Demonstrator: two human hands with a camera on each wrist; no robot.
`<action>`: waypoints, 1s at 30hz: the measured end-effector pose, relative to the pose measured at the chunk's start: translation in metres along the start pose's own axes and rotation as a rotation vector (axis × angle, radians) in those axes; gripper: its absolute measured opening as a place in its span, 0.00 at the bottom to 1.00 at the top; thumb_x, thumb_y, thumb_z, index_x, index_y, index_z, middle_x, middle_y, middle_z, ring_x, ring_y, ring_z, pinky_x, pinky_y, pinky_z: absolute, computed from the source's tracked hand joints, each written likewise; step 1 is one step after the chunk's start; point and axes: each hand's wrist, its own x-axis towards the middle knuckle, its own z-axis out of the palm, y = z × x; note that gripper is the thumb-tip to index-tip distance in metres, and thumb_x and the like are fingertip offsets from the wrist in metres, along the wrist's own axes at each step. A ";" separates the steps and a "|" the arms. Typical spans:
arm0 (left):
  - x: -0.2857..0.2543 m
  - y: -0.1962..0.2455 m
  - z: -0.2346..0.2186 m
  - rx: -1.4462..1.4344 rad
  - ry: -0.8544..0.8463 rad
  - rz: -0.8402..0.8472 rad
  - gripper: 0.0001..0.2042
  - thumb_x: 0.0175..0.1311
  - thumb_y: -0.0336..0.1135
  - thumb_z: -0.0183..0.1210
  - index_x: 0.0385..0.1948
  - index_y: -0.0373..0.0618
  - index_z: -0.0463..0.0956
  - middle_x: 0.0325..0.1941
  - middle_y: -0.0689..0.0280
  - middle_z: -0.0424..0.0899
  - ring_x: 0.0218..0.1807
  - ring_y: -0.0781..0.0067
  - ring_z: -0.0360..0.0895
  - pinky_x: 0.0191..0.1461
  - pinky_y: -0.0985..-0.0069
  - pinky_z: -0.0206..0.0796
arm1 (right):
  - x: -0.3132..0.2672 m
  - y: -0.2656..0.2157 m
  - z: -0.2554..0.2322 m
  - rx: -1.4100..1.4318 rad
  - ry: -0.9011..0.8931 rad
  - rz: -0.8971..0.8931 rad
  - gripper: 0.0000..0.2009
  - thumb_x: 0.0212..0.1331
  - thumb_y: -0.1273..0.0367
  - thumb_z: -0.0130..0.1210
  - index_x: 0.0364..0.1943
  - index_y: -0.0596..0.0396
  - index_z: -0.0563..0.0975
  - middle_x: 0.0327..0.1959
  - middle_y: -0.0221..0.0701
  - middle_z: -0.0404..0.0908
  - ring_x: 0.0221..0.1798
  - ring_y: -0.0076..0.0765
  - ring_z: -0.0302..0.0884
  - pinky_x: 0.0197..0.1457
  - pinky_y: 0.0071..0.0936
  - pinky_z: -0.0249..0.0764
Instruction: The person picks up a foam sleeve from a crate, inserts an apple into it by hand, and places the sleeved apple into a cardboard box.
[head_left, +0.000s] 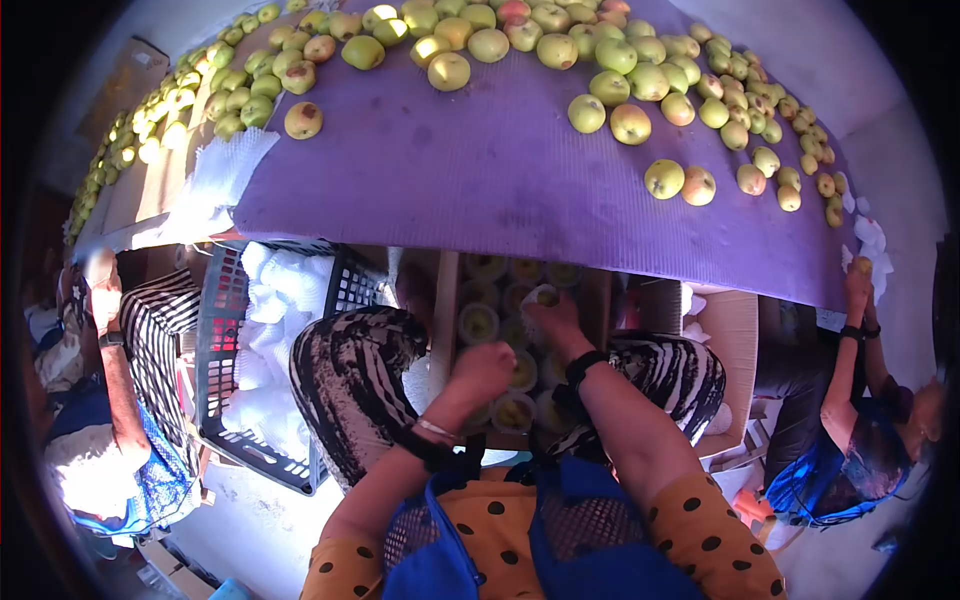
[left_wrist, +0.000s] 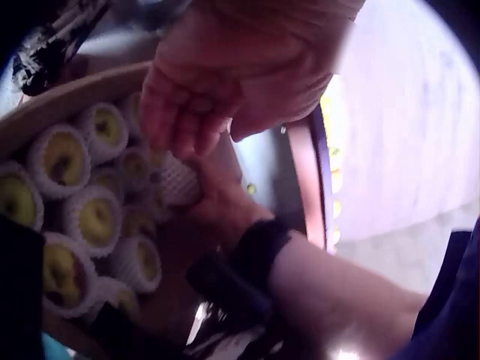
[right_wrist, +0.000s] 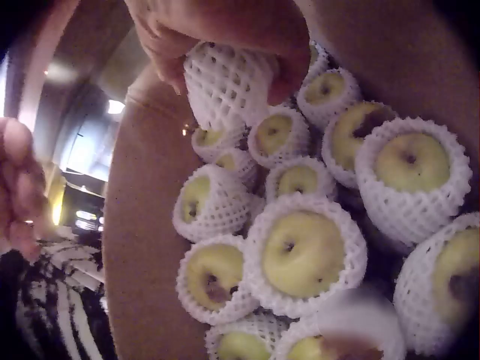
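My right hand point(head_left: 555, 322) grips an apple in a white foam net point(right_wrist: 229, 84) over the cardboard box point(right_wrist: 139, 202) between my knees. The hand's fingers and thumb lie on either side of the net in the right wrist view. Inside the box sit several apples in foam nets, among them a large yellow-green netted apple point(right_wrist: 304, 255) and one with a dark blemish point(left_wrist: 64, 159). My left hand point(head_left: 485, 375) hangs over the near left part of the box, holding nothing; its fingers bend loosely in the left wrist view.
A purple-covered table point(head_left: 400, 160) spans ahead, with many loose apples point(head_left: 610, 55) along its far side. To the left stands a black crate point(head_left: 215, 370) of white foam nets point(head_left: 275, 330). Another carton point(head_left: 735, 350) stands right. One person sits at each side.
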 end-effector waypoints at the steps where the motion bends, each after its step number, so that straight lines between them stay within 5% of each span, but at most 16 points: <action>1: -0.007 0.000 0.009 0.251 -0.018 0.045 0.11 0.45 0.36 0.55 0.29 0.42 0.77 0.28 0.61 0.80 0.35 0.58 0.77 0.38 0.66 0.69 | -0.010 0.002 0.003 -0.025 0.013 0.019 0.32 0.37 0.59 0.63 0.48 0.60 0.66 0.46 0.45 0.73 0.49 0.45 0.71 0.50 0.34 0.67; 5: 0.045 -0.001 0.008 0.765 -0.188 0.049 0.12 0.44 0.32 0.52 0.33 0.42 0.77 0.34 0.60 0.78 0.41 0.54 0.74 0.43 0.61 0.67 | 0.028 0.006 0.004 -0.164 0.044 0.025 0.33 0.36 0.59 0.61 0.49 0.62 0.66 0.44 0.46 0.74 0.48 0.47 0.72 0.51 0.33 0.68; 8: 0.055 -0.033 0.018 0.737 -0.046 0.190 0.15 0.44 0.32 0.52 0.37 0.43 0.75 0.49 0.55 0.71 0.53 0.49 0.66 0.51 0.54 0.61 | 0.031 0.016 0.012 -0.230 0.081 0.042 0.36 0.36 0.58 0.62 0.51 0.61 0.63 0.46 0.47 0.71 0.51 0.50 0.69 0.54 0.36 0.65; 11: 0.057 -0.054 0.023 0.712 -0.092 0.219 0.20 0.44 0.33 0.51 0.44 0.43 0.72 0.59 0.51 0.59 0.60 0.44 0.54 0.56 0.48 0.52 | 0.041 0.050 0.031 -0.446 0.178 -0.165 0.33 0.36 0.59 0.63 0.48 0.60 0.66 0.46 0.47 0.71 0.51 0.49 0.69 0.53 0.36 0.65; 17: 0.067 -0.065 0.027 0.701 0.061 0.296 0.22 0.46 0.29 0.49 0.48 0.44 0.69 0.60 0.49 0.58 0.61 0.44 0.53 0.62 0.52 0.47 | 0.042 0.059 0.047 -0.463 0.167 -0.371 0.32 0.36 0.63 0.64 0.49 0.59 0.65 0.49 0.47 0.68 0.54 0.50 0.65 0.57 0.37 0.61; 20: 0.069 -0.070 0.028 0.638 0.107 0.317 0.20 0.46 0.28 0.48 0.46 0.44 0.70 0.59 0.51 0.59 0.61 0.44 0.53 0.63 0.55 0.46 | 0.043 0.051 0.044 -0.431 0.051 -0.405 0.38 0.35 0.65 0.62 0.56 0.60 0.58 0.57 0.48 0.60 0.61 0.52 0.55 0.64 0.38 0.51; 23: 0.070 -0.081 0.032 0.654 0.046 0.267 0.17 0.46 0.28 0.48 0.42 0.43 0.72 0.58 0.53 0.62 0.61 0.44 0.54 0.62 0.56 0.49 | 0.045 0.053 0.045 -0.452 0.048 -0.525 0.39 0.34 0.67 0.63 0.56 0.60 0.58 0.56 0.49 0.59 0.61 0.53 0.55 0.64 0.38 0.51; 26: 0.069 -0.069 0.029 0.662 0.033 0.171 0.15 0.45 0.29 0.49 0.39 0.42 0.73 0.56 0.55 0.64 0.60 0.46 0.56 0.60 0.58 0.53 | 0.032 0.047 0.040 -0.508 -0.174 -0.346 0.37 0.35 0.68 0.61 0.56 0.61 0.58 0.56 0.49 0.59 0.60 0.54 0.55 0.64 0.39 0.51; 30: 0.068 -0.073 0.033 0.723 0.041 0.182 0.15 0.45 0.30 0.49 0.38 0.43 0.73 0.55 0.55 0.65 0.58 0.48 0.58 0.56 0.59 0.57 | 0.035 0.084 0.048 -0.562 -0.262 -0.515 0.33 0.39 0.69 0.58 0.55 0.60 0.59 0.56 0.49 0.60 0.59 0.54 0.56 0.63 0.39 0.52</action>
